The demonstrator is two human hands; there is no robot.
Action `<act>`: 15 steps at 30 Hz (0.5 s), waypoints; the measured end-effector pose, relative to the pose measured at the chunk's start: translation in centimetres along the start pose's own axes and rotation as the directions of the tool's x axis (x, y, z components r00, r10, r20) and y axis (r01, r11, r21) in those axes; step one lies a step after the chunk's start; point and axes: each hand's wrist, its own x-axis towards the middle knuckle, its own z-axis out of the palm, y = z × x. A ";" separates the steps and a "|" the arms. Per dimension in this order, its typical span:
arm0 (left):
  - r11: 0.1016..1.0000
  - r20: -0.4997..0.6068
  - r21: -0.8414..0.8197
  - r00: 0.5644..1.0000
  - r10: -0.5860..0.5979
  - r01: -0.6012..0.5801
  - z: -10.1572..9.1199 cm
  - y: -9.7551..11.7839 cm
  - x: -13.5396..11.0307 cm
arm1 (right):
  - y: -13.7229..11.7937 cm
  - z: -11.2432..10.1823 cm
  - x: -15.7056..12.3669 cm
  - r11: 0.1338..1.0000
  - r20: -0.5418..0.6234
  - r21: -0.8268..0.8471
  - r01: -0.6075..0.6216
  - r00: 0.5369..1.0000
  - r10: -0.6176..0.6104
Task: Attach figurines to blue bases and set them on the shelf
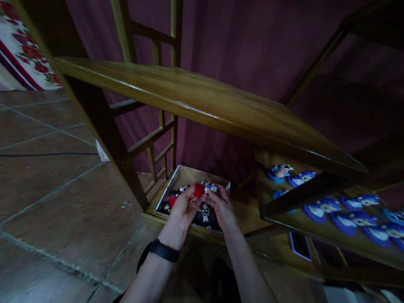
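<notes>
Over a shallow cardboard box [202, 172] I hold a small figurine [211, 187] with blue and white parts, joined to or touching a round red piece [198, 190]. My left hand [185, 205] grips the red piece between its fingers. The figurine's white and blue end is pinched in the fingers of my right hand [220, 205]. Whether the two pieces are one cannot be made out. Beneath my hands, several small dark, red and white figurines [205, 212] lie in the box, partly covered by my fingers.
The box stands on a low wooden shelf, with a thick wooden board [189, 92] above it and a lattice side [154, 143] at left. Blue figurines on round bases [353, 219] fill the right shelf. A phone [300, 245] lies below them. A cable [47, 155] crosses the floor.
</notes>
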 end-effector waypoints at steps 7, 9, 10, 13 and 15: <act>0.998 -0.025 -0.044 0.999 0.040 -0.041 -0.3 -1.0 0.4 | 0.8 -0.8 0.5 0.949 -0.053 -0.295 0.113 0.990 -0.134; 0.998 -0.015 -0.041 0.998 0.053 -0.053 -0.3 -1.0 0.4 | 0.9 -0.6 0.4 0.934 -0.047 -0.337 0.122 0.988 -0.146; 0.998 -0.013 -0.038 0.998 0.059 -0.059 -0.3 -0.9 0.4 | 0.8 -0.5 0.4 0.926 -0.045 -0.356 0.125 0.987 -0.151; 0.997 -0.006 -0.036 0.998 0.063 -0.063 -0.4 -0.7 0.2 | 0.8 -0.3 0.3 0.909 -0.031 -0.394 0.135 0.987 -0.160; 0.997 -0.006 -0.047 0.998 0.067 -0.068 -0.5 -0.7 0.1 | 0.8 -0.2 0.3 0.901 -0.021 -0.409 0.141 0.986 -0.164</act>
